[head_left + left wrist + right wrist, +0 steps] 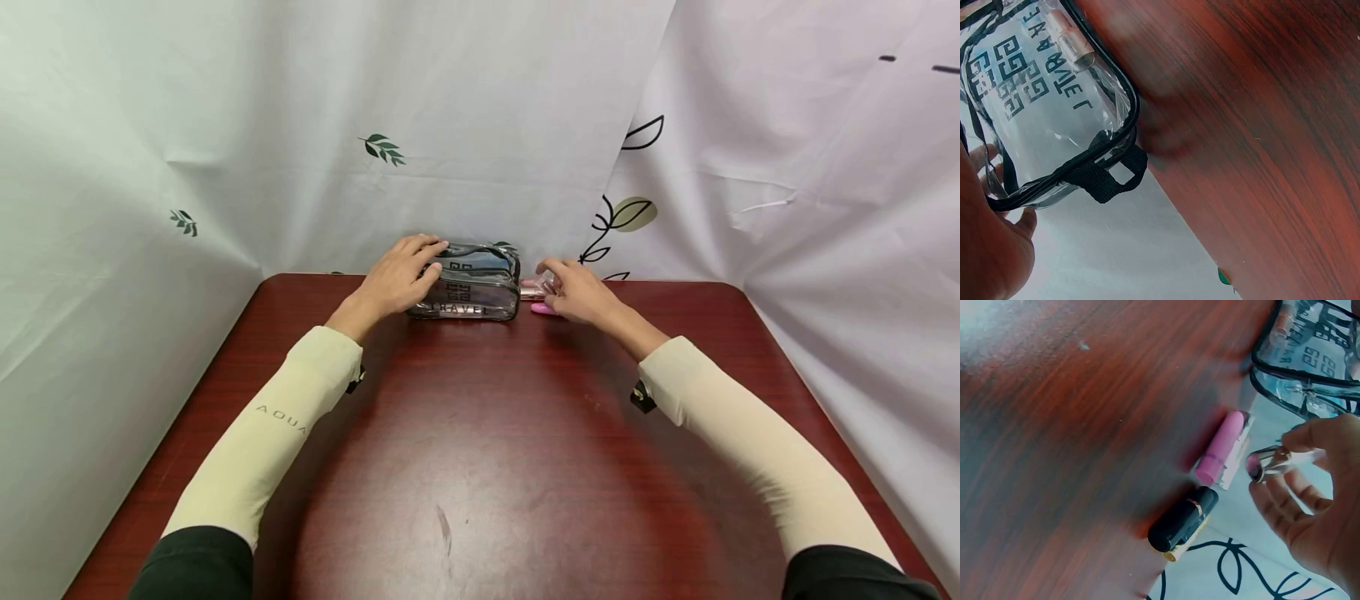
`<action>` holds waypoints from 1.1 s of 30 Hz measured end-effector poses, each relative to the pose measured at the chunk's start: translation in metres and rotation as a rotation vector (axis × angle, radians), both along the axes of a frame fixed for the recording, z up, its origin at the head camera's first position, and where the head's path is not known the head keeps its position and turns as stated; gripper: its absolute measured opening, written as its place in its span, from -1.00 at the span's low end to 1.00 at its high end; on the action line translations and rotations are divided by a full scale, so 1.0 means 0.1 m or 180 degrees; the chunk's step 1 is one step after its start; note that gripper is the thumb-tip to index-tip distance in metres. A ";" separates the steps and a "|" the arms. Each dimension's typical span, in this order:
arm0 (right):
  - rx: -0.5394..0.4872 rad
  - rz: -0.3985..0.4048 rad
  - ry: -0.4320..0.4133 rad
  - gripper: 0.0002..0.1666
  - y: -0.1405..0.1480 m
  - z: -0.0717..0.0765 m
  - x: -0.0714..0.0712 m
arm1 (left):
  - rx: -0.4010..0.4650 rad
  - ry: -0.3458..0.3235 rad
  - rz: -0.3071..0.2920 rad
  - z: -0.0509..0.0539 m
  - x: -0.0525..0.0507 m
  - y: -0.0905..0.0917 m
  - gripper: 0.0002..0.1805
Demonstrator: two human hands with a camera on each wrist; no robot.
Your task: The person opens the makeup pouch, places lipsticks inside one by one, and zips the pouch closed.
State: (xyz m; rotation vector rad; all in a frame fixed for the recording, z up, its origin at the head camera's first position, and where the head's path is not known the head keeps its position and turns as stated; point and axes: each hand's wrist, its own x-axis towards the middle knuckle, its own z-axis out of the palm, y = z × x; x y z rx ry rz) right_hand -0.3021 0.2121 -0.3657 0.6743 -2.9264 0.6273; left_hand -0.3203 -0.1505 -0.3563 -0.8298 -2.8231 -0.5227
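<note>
Silver-ended tube (1267, 464) | pinched in fingers of right hand (576, 292), near far edge of tabletop (480, 417); long axis points silver end away from palm | clear bag (480, 302) just leftward, left hand (397, 277) gripping its opposite end

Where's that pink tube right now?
In the head view, the pink tube lies on the table near its far edge, right of the clear bag and near the right hand; the right wrist view shows the black tube next to it.

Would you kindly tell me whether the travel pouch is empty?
Not empty: a cosmetic tube shows through the travel pouch's clear wall.
</note>
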 end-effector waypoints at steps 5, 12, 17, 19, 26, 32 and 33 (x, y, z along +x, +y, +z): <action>-0.0336 0.0053 0.0164 -0.49 0.00 0.05 -0.03 | 0.0025 -0.0024 0.0000 -0.01 0.00 0.00 -0.34; -0.0667 0.0051 0.0269 -0.50 0.00 0.08 -0.05 | 0.0016 -0.0050 0.0016 -0.01 0.00 0.00 -0.33; -0.0724 0.0018 0.0187 -0.55 -0.01 0.08 -0.01 | 0.0012 -0.0090 0.0027 -0.01 0.01 0.01 -0.32; -0.0709 0.0012 0.0101 -0.58 -0.02 0.07 0.01 | 0.0005 -0.0100 0.0034 -0.01 0.00 0.01 -0.32; -0.0569 -0.0006 -0.0177 -0.57 -0.07 0.02 0.05 | 0.0010 -0.0113 0.0047 0.01 0.00 0.00 -0.32; -0.0394 -0.0041 -0.0298 -0.57 -0.10 -0.04 0.07 | 0.0003 -0.0135 0.0069 0.01 0.00 0.01 -0.32; -0.0385 -0.0034 -0.0284 -0.58 -0.10 -0.05 0.07 | 0.0000 -0.0139 0.0069 0.01 0.00 0.01 -0.32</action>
